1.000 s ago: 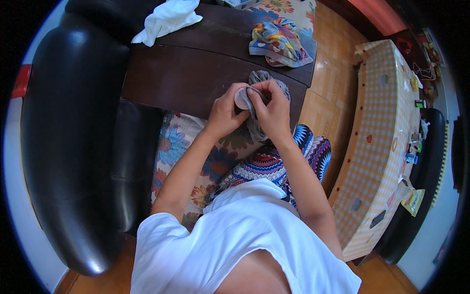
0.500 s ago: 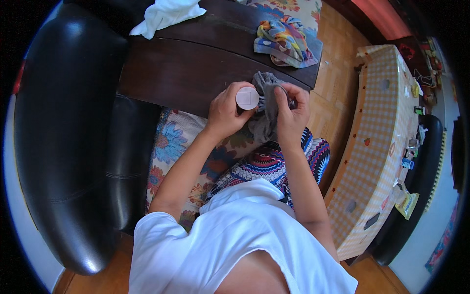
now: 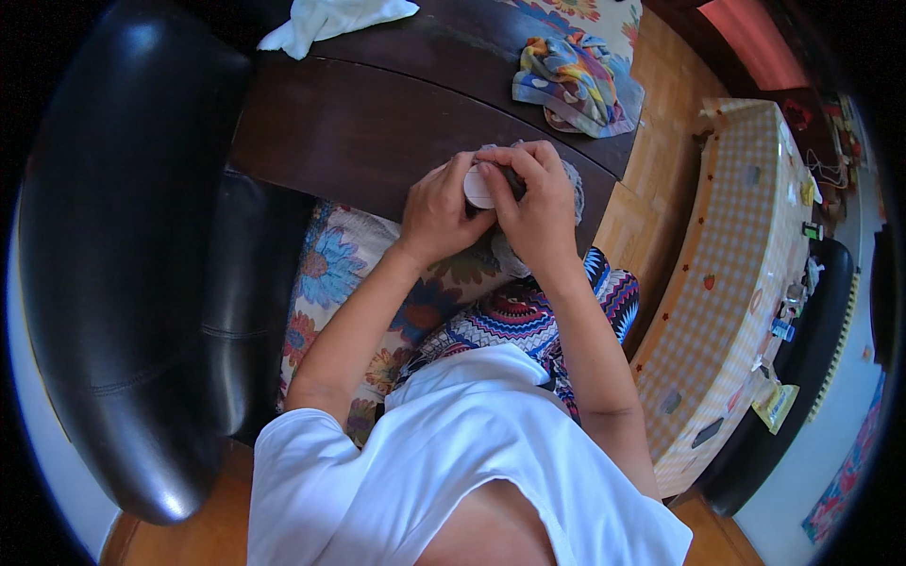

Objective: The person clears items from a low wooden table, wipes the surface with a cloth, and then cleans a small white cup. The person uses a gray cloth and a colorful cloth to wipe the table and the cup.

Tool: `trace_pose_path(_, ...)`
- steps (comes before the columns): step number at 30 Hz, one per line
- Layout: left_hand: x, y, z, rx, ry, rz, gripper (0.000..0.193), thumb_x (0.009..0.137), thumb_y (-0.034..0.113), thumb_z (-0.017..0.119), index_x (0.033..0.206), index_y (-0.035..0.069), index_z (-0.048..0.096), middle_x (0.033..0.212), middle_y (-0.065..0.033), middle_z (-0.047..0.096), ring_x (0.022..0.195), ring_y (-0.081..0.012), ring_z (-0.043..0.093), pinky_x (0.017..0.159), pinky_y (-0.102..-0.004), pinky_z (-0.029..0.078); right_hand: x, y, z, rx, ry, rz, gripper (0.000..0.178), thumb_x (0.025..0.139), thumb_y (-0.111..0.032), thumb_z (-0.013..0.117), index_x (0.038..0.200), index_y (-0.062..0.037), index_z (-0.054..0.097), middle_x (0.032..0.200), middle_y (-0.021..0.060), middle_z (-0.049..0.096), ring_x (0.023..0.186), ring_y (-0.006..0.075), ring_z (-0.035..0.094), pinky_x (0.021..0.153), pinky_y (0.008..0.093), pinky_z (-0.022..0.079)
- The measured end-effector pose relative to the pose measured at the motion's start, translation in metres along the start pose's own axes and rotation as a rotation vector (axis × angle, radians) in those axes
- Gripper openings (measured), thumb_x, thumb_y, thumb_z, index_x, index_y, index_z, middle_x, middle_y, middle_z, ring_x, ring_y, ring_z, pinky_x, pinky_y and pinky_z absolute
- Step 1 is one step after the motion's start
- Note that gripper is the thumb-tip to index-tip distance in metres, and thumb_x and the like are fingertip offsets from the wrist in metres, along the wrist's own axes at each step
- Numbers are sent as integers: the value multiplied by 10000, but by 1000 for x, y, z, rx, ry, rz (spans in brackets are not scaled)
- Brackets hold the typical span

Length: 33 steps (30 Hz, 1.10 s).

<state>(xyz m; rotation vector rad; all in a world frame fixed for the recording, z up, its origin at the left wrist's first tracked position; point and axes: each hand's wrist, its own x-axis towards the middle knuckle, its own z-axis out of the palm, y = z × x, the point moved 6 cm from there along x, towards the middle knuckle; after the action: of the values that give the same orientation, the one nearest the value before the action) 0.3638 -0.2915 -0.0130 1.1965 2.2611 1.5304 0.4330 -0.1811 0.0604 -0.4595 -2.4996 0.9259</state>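
My left hand (image 3: 439,215) is wrapped round a cylinder (image 3: 478,186) with a pale, flat round end facing up and darker sides. Close against it, my right hand (image 3: 540,212) has its fingers curled, thumb at the pale end. A small dark object (image 3: 512,181) shows between the right thumb and fingers; its kind is unclear. Crumpled grey cloth (image 3: 510,255) hangs below and behind the right hand, mostly hidden by it. Both hands are over the near edge of the dark wooden table (image 3: 330,132).
A white cloth (image 3: 340,19) and a multicoloured cloth (image 3: 576,85) lie on the table. A black padded sofa (image 3: 113,283) stands at left, with a floral cushion (image 3: 330,269) beneath me. To the right is a table with a yellow checked cover (image 3: 722,283), bearing small items.
My right hand has moved left from the grey cloth onto the cylinder's end. The cloth is now largely covered by that hand. The view has shifted slightly.
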Motion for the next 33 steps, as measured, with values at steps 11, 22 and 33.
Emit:
trace_pose_path(11,2,4,-2,-37,-15,-11,515,786,196,786,1229,100,539,1086,-155,682,1006,-411,673,807,-493,548,-1,-15,-9,-150,-53,-281,230,812,-39,749,1031,-108,749,951,89,638,858,291,662,701,372,549)
trace_pose_path(22,3,8,-2,-70,-60,-52,526,807,200,791,1264,96,551,1121,-174,690,1043,-417,667,837,-496,541,-14,-17,-23,-224,-120,-413,338,808,-79,696,1138,-144,731,1010,54,634,870,258,650,677,366,549)
trace_pose_path(33,4,5,-1,-87,-46,-69,505,786,201,809,1217,105,564,1142,-151,711,1035,-398,682,833,-484,543,-28,-6,-27,-161,-164,-278,377,847,-56,733,1206,-170,746,1055,78,646,826,261,693,689,369,576)
